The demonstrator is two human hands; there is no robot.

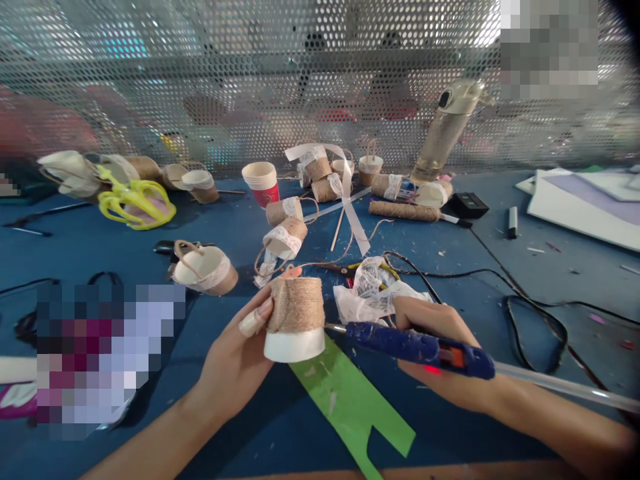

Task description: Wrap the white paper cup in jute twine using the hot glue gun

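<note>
My left hand (245, 340) grips a paper cup (296, 313) held upside down, its upper part wrapped in brown twine and its rim band bare white. A bandage wraps the thumb. In my right hand (435, 340) is a blue hot glue gun (400, 343) with a clear glue stick out of its back and a red light glowing. Its nozzle points at the cup's right side, by the lower edge of the twine; whether it touches I cannot tell. White lace (373, 293) lies crumpled behind the gun. Below the cup is a green cut-out sheet (350, 400).
Several twine-and-lace cup baskets, one nearest at left (207, 270), stand or lie around. A paper cup stack (261, 183), a twine roll (404, 211), a yellow crown-like piece (137, 203) and a water bottle (445, 130) stand farther back. Black cord (505, 273) winds at right before a perforated metal screen (240, 87).
</note>
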